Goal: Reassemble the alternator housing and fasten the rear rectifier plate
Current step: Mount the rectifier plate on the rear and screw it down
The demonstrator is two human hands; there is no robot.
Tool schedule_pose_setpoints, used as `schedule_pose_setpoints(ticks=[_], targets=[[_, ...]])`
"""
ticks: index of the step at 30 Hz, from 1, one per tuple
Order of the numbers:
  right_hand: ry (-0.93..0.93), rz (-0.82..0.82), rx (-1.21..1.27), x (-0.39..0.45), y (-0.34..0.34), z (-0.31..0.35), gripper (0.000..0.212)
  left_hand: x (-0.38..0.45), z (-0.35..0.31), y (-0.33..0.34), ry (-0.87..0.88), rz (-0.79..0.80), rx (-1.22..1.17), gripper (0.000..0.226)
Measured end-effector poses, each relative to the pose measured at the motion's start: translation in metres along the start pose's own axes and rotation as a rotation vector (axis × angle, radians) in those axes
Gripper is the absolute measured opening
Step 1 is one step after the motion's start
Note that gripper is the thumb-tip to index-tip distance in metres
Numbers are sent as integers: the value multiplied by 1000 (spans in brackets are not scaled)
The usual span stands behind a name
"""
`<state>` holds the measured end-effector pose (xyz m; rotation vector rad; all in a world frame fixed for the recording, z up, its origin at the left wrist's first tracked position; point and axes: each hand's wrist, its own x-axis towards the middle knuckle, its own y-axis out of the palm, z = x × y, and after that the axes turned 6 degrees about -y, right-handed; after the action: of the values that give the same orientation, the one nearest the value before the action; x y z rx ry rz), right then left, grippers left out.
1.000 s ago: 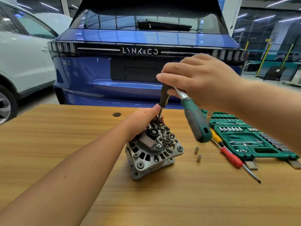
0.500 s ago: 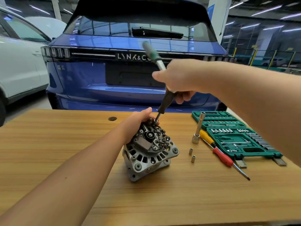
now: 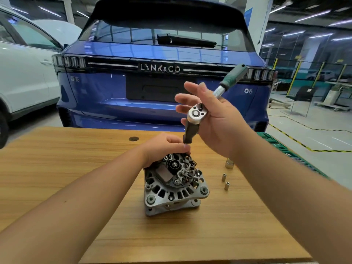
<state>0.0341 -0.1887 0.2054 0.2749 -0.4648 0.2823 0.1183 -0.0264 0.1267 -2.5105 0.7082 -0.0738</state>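
The grey alternator (image 3: 172, 189) stands on the wooden table (image 3: 66, 168), its rear rectifier plate (image 3: 181, 168) facing up toward me. My left hand (image 3: 163, 147) grips its upper far edge, with the fingertips right beside the tip of the tool. My right hand (image 3: 215, 121) holds a ratchet wrench (image 3: 197, 113) above the alternator, fingers loosely wrapped behind its head. The green handle (image 3: 234, 75) points up and to the right. A black socket extension (image 3: 190, 132) runs from the ratchet head down to the top of the rectifier plate.
Two small sockets (image 3: 225, 181) and a larger one (image 3: 229, 163) stand on the table right of the alternator. A green tool case (image 3: 285, 147) peeks out behind my right forearm. A blue car (image 3: 152, 82) is parked just beyond the table's far edge.
The ratchet handle has swung round on the extension: from pointing toward me, to up-left, and now up-right. My left hand has stayed on the alternator.
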Motion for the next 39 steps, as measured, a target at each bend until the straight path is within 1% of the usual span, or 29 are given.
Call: schedule_pose_setpoints(ticks=[1, 3, 5, 7, 9, 11, 12, 13, 14, 16, 18, 20, 21, 23, 24, 25, 26, 27, 29, 30, 32, 33, 35, 36, 37, 39], targets=[[-3, -19, 89, 0, 1, -3, 33, -2, -1, 2, 10, -31, 30, 41], [-27, -77, 220, 0, 5, -7, 36, -5, -2, 8, 87, -134, 123, 35], [-63, -127, 273, 0, 8, -10, 38, -7, -1, 14, 170, -207, 205, 28], [-80, -157, 292, -1, 10, -11, 38, -8, 0, 17, 217, -230, 259, 29], [-78, -166, 326, -2, 9, -12, 32, -9, 2, 18, 233, -247, 289, 29], [-77, -131, 367, -3, 5, -13, 17, -9, 1, 19, 237, -257, 305, 29], [-78, -87, 389, -4, 2, -13, 7, -9, 0, 18, 234, -257, 305, 29], [-73, -34, 416, -5, -2, -13, 12, -9, 0, 18, 231, -255, 303, 28], [-63, 20, 427, -6, -6, -13, 22, -10, -1, 18, 230, -255, 307, 27], [-58, 70, 402, -7, -10, -12, 35, -10, -3, 18, 241, -252, 322, 27], [-135, 74, 342, -8, -9, -13, 35, -9, -2, 18, 235, -250, 315, 28], [-281, 4, 188, -9, 0, -19, 24, -9, -2, 18, 238, -257, 293, 33], [-389, -70, 69, -10, 5, -25, 19, -9, -1, 17, 254, -269, 294, 35], [-675, -230, -266, -14, 13, -37, 18, -7, 2, 19, 293, -296, 290, 40], [-826, -251, -460, -15, 15, -43, 15, -6, 4, 19, 321, -304, 288, 44], [-949, -237, -627, -15, 14, -46, 11, -6, 5, 19, 339, -304, 293, 49], [-1032, -202, -762, -15, 12, -45, 10, -6, 5, 20, 335, -300, 299, 53], [-1086, -147, -866, -12, 7, -42, 10, -6, 5, 20, 314, -288, 299, 51], [-1142, 13, -1048, -8, -2, -28, 8, -5, 5, 19, 261, -286, 287, 29], [-1148, 122, -1143, -6, -7, -19, 9, -5, 3, 20, 260, -287, 299, 25], [-1120, 363, -1380, -2, -17, 2, 15, -4, 3, 21, 264, -294, 309, 39], [-1097, 471, -1511, -1, -19, 14, 22, -2, 5, 20, 252, -289, 287, 39], [-1032, 667, -1763, 2, -20, 38, 37, 1, 8, 20, 231, -263, 239, 22], [-1010, 767, -1890, 3, -19, 52, 43, 1, 8, 20, 223, -256, 227, 19], [-981, 879, -1996, 4, -15, 68, 46, -1, 7, 21, 223, -264, 240, 25], [-945, 1100, -2123, 8, -5, 92, 51, -9, -2, 24, 234, -277, 287, 31]])
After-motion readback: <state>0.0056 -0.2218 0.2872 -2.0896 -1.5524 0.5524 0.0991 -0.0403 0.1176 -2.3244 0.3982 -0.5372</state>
